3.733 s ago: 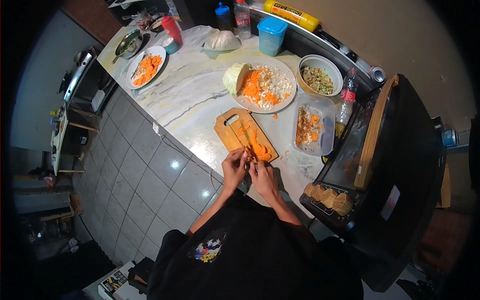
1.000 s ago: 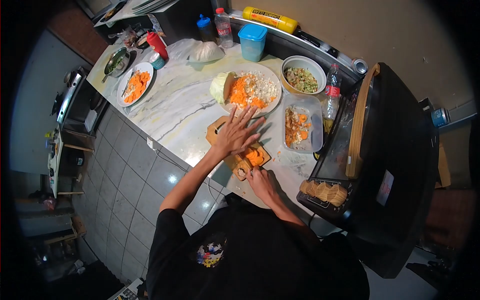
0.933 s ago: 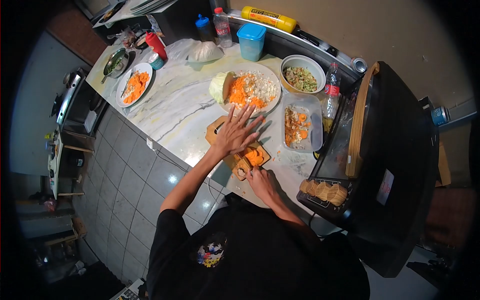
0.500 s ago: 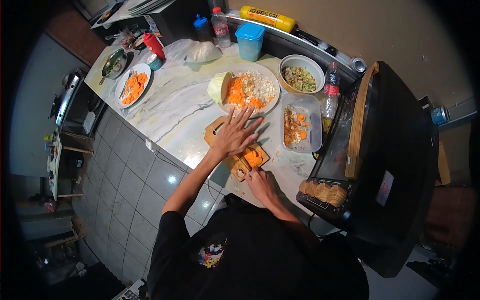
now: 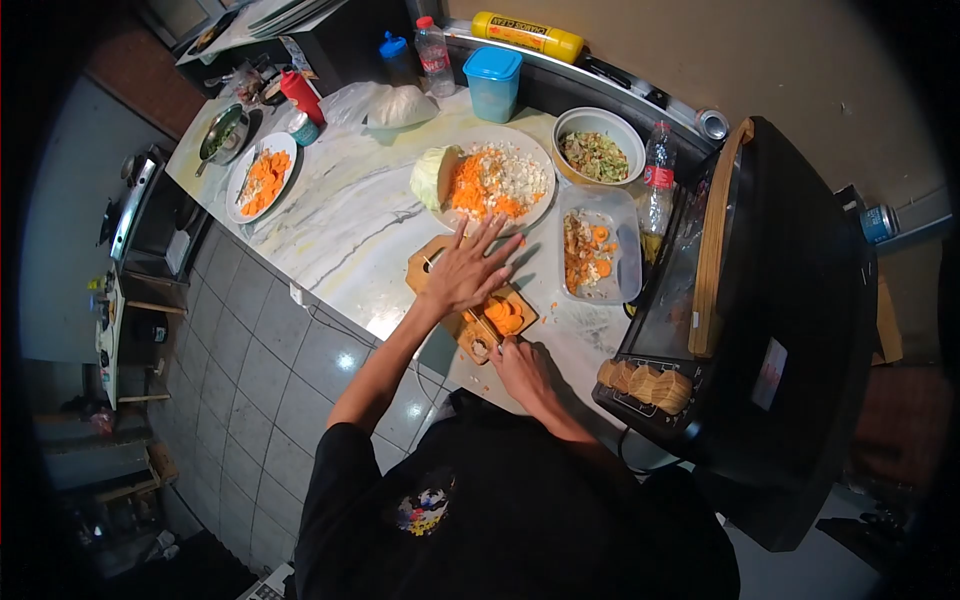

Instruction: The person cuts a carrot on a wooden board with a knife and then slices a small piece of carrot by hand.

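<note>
Okay, spreading left hand point(image 5: 466, 276) wide over one wooden cutting board point(image 5: 416, 275), gripping one knife point(image 5: 486, 324) in closed right hand point(image 5: 523, 370), beside several glossy, bright-orange carrot slices point(image 5: 506, 316).

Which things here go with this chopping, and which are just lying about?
Likely in use:
cutting board
carrot slices
knife in the right hand
vegetable plate

Probably just lying about:
red bottle
yellow tube
silver can
</note>
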`<state>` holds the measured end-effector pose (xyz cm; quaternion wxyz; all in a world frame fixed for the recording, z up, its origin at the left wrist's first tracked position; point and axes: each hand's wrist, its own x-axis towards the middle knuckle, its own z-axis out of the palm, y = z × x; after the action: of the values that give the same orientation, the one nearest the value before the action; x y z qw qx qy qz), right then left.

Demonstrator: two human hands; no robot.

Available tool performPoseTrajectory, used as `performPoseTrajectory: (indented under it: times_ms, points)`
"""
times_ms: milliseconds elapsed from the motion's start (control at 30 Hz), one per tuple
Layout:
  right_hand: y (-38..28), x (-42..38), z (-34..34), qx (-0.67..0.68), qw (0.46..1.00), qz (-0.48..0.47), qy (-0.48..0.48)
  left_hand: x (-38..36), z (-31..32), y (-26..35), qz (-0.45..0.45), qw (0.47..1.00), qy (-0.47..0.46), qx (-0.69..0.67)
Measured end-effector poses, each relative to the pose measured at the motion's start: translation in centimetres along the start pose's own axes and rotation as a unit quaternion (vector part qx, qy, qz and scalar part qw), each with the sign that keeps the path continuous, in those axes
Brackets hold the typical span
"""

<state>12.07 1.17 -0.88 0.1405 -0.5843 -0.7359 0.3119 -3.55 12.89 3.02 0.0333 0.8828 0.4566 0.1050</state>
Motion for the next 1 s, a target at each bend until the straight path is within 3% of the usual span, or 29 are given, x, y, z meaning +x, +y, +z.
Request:
performPoseTrajectory:
  times_ms: [333, 400, 567, 633, 767, 833, 900, 967, 1000]
  points:
    - [-0.7, -0.3, -0.5, -0.026, 0.999, 0.023, -0.033, 0.9, -1.9, 0.2, -0.026, 0.998, 0.047, -0.014]
    - [-0.7, -0.2, -0.6, -0.027, 0.998, 0.036, -0.041, 0.4, 0.3, 0.2, 0.01, 1.0, 0.002, -0.027]
    - [-0.7, -0.4, -0.5, -0.027, 0.998, 0.037, -0.032, 0.6, 0.6, -0.4, 0.035, 0.996, 0.043, -0.066]
    - [-0.6, -0.4, -0.3, -0.029, 0.998, 0.04, -0.035, -0.5, 0.0, -0.9, -0.073, 0.944, 0.152, -0.284]
    - [-0.7, -0.4, -0.1, -0.008, 0.999, 0.051, -0.012, -2.4, -4.1, -1.4, -0.19, 0.856, 0.399, -0.268]
    - [-0.9, -0.4, -0.3, -0.009, 0.998, 0.053, -0.019, -3.0, -5.4, -0.6, -0.204, 0.857, 0.386, -0.272]
    - [-1.0, -0.3, -0.4, -0.011, 0.998, 0.051, -0.031, -2.7, -6.0, 0.8, -0.121, 0.948, 0.241, -0.169]
    - [-1.1, -0.1, -0.6, -0.023, 0.996, 0.062, -0.059, -1.6, -4.6, 0.8, -0.077, 0.978, 0.112, -0.158]
    - [-1.2, -0.1, -0.7, -0.024, 0.996, 0.06, -0.058, -1.7, -2.6, 0.2, -0.077, 0.978, 0.114, -0.158]
